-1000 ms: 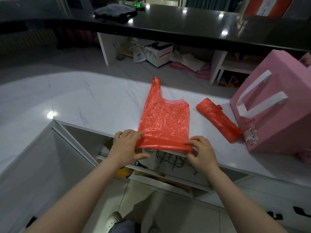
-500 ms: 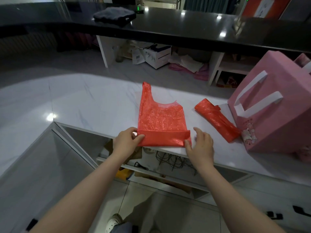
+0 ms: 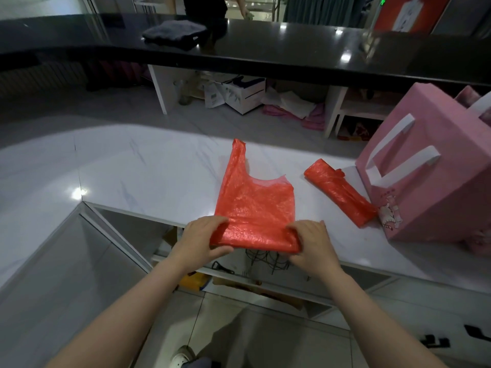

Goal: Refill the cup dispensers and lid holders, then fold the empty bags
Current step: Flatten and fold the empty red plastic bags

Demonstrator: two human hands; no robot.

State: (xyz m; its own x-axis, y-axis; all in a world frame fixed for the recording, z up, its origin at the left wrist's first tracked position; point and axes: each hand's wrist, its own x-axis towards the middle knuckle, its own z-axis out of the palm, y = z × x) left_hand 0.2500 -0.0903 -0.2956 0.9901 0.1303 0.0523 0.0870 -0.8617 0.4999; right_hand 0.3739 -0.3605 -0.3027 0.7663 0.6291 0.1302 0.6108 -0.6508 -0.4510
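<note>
A: A red plastic bag [image 3: 253, 205] lies flat at the near edge of a white marble counter [image 3: 138, 171]; its bottom end is rolled over into a thick fold that overhangs the edge slightly; one handle points away from the person.

B: And the hands?

A: The left hand [image 3: 203, 239] grips the left end of the fold, fingers curled over the top and thumb beneath; the right hand [image 3: 312, 241] grips the right end in the same way; both pinch the rolled plastic.

B: Anything beside it?

A: A second red bag, already rolled into a tight bundle [image 3: 341, 192], lies to the right, apart from the first; its far end sits just beside a pink paper carrier bag [image 3: 435, 187] with white handles; a black counter [image 3: 265, 54] runs across the background, a dark folded cloth [image 3: 174, 34] resting on it.
</note>
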